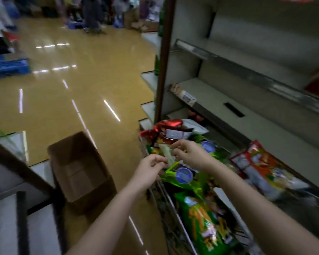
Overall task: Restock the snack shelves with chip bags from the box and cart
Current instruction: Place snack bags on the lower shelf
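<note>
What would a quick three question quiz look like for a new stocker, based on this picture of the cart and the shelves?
1. True or false: the cardboard box on the floor appears to hold no bags.
2. Multiple choice: where do both hands work? A, inside the box; B, over the bags in the cart; C, on the top shelf.
3. Fill in: the red bag already lies on the ____ shelf in view.

Key
1. True; only its bare inside shows.
2. B; the left hand and the right hand pinch at a pale bag above the green bags.
3. Lowest.
</note>
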Motion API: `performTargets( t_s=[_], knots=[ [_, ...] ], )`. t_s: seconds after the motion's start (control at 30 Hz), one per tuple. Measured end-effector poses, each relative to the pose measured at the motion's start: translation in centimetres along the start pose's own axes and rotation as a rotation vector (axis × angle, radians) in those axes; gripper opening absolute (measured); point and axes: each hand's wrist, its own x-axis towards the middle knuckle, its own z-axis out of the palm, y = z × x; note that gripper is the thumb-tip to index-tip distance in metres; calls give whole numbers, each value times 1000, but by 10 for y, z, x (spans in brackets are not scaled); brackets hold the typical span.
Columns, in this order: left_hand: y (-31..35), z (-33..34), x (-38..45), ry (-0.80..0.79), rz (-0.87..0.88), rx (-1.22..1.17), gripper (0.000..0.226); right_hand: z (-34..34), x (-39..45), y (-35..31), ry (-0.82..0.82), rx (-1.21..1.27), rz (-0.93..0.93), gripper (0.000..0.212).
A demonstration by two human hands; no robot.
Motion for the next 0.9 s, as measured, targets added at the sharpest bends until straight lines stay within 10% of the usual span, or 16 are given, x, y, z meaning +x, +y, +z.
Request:
performTargets(
  t_s=[0.27, 0.5, 0.9],
  knots=[
    [-9, 115, -10, -109, -76, 132, 16, -100, -60, 141, -49, -198, 100, 29],
    [-32, 221, -19, 183, -116, -1, 26, -78, -97, 250, -458, -755, -103, 118],
    [-14, 247, -94, 529, -103, -119, 30, -90, -119, 243, -124, -258, -334, 81]
  ],
)
